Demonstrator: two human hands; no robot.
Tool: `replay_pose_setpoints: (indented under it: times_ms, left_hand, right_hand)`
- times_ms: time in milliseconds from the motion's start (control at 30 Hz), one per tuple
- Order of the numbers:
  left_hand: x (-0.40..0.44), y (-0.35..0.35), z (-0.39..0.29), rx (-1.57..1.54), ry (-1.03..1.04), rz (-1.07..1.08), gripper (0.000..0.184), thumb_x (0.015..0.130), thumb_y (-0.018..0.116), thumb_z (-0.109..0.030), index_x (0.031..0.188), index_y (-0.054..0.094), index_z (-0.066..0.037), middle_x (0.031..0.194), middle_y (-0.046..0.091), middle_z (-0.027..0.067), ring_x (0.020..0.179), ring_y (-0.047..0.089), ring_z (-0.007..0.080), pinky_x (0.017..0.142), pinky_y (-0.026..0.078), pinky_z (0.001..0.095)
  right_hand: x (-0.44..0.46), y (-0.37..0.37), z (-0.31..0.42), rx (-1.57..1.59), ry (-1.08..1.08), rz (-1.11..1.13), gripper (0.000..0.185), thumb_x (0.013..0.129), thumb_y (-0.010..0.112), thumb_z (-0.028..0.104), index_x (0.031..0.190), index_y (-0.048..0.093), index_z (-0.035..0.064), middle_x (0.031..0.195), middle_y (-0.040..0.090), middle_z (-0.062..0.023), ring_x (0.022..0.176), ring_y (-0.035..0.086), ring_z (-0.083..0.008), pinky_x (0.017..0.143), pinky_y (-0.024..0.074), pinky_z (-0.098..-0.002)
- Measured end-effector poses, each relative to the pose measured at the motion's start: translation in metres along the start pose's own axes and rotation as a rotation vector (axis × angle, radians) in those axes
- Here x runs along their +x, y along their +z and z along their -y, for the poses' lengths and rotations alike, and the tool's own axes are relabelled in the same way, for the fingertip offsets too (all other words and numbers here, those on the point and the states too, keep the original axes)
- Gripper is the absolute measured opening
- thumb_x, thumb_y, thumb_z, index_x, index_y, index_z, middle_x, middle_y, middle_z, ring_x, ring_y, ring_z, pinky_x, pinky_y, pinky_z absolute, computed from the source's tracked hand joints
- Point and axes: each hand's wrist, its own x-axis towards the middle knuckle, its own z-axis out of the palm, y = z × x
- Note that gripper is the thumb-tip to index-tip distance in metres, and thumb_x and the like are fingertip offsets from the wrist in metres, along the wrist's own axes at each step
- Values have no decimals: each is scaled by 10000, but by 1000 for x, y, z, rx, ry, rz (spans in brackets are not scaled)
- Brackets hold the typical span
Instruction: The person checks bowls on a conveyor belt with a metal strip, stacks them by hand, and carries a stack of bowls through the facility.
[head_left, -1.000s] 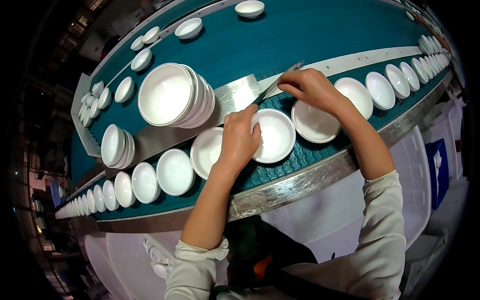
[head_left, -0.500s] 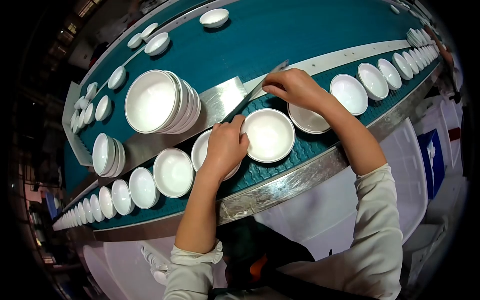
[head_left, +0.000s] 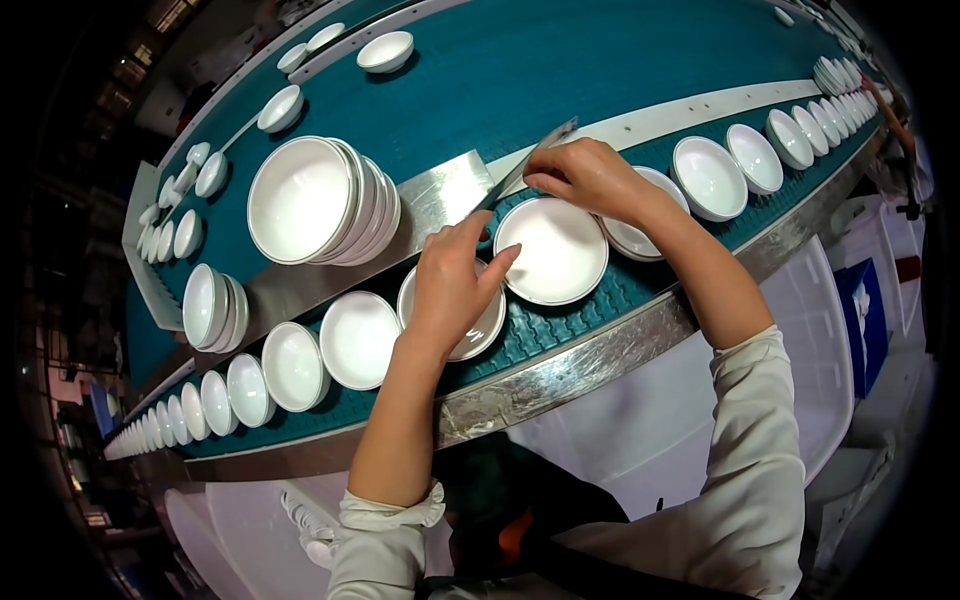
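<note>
My left hand (head_left: 458, 285) is above the front row of bowls, its thumb and index finger spread apart. Its thumb tip reaches the near rim of a white bowl (head_left: 551, 252); whether it touches I cannot tell. Another white bowl (head_left: 483, 325) lies partly hidden beneath that hand. To the upper right, my right hand (head_left: 585, 178) pinches a thin grey strip (head_left: 552, 138), whose lower part runs down beside the metal plate. A third white bowl (head_left: 640, 235) is partly covered by my right wrist.
White bowls line the narrow green belt (head_left: 590, 310) on both sides. A tall bowl stack (head_left: 302, 200) and a smaller stack (head_left: 206, 308) stand on the metal plate (head_left: 440, 205). Beyond, a wide teal belt (head_left: 560, 60) carries scattered bowls. Another person's arm (head_left: 888, 115) shows far right.
The front-row bowls have shifted to the right, while those on the wide belt moved left. My left hand's fingers have spread. My right hand stays at the strip.
</note>
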Motion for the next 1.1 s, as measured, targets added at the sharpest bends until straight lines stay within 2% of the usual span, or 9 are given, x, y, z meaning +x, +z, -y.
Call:
replay_pose_setpoints:
  times_ms: [100, 233, 500, 600, 700, 767, 867, 1033, 1100]
  left_hand:
    - [0, 4, 9, -86, -104, 117, 351, 805, 600, -61, 1146, 565, 10, 984, 633, 215, 911, 613, 338, 819, 469, 398]
    - [1, 2, 11, 21, 51, -35, 402, 775, 566, -9, 1176, 548, 0, 1071, 614, 218, 987, 594, 365, 871, 461, 391]
    - [4, 1, 2, -61, 105, -129, 374, 793, 687, -130, 1135, 588, -15, 1067, 638, 158, 1019, 590, 313, 895, 445, 393]
    - [2, 3, 2, 0, 117, -72, 442, 788, 710, -220, 1162, 579, -24, 1018, 646, 156, 981, 576, 323, 885, 432, 406]
    - [0, 2, 2, 13, 72, 73, 464, 791, 698, -212, 1194, 558, -30, 999, 643, 171, 975, 571, 332, 883, 429, 406]
    - [-1, -1, 2, 32, -2, 194, 462, 787, 660, -131, 1219, 535, -26, 1028, 626, 201, 995, 569, 348, 895, 422, 421]
    - [0, 0, 10, -11, 41, 106, 466, 766, 563, 6, 1230, 516, -9, 1114, 595, 228, 1051, 563, 363, 932, 417, 419]
    - [3, 1, 9, -113, 17, -59, 420, 780, 580, -7, 1199, 537, -9, 1095, 618, 192, 1034, 580, 344, 916, 434, 405]
    - [4, -1, 7, -56, 107, -99, 404, 798, 637, -74, 1188, 552, -16, 1086, 626, 176, 1023, 581, 327, 901, 438, 397]
  right_hand:
    - [0, -2, 1, 10, 1, -19, 204, 863, 622, 201, 967, 678, 34, 843, 684, -144, 730, 654, -302, 666, 507, -369]
    - [-1, -6, -1, -25, 4, -22, 199, 870, 614, 199, 962, 680, 36, 846, 685, -144, 729, 654, -301, 663, 507, -370]
    - [-2, -3, -7, -40, 25, 51, 241, 840, 647, 248, 941, 690, 33, 796, 680, -153, 704, 651, -306, 652, 501, -374]
    - [-1, -3, 0, 38, 21, 69, 231, 848, 641, 239, 930, 693, 29, 795, 681, -155, 697, 651, -300, 649, 500, -368]
    - [-1, -4, 3, 59, 47, 46, 223, 858, 633, 231, 939, 692, 31, 804, 686, -145, 696, 652, -294, 660, 501, -362]
    - [0, -3, 0, 61, 47, 22, 223, 862, 631, 229, 943, 691, 31, 809, 687, -141, 697, 652, -292, 662, 502, -361]
    - [2, -1, -9, 49, 50, -9, 228, 861, 629, 232, 952, 694, 35, 804, 688, -143, 699, 655, -286, 660, 507, -361]
    - [1, -2, -10, -46, 76, 37, 226, 853, 631, 242, 950, 698, 49, 793, 685, -148, 702, 658, -282, 658, 509, -366]
    - [1, -2, -8, 15, 48, 42, 223, 852, 632, 247, 941, 695, 53, 792, 682, -152, 710, 660, -282, 662, 509, -366]
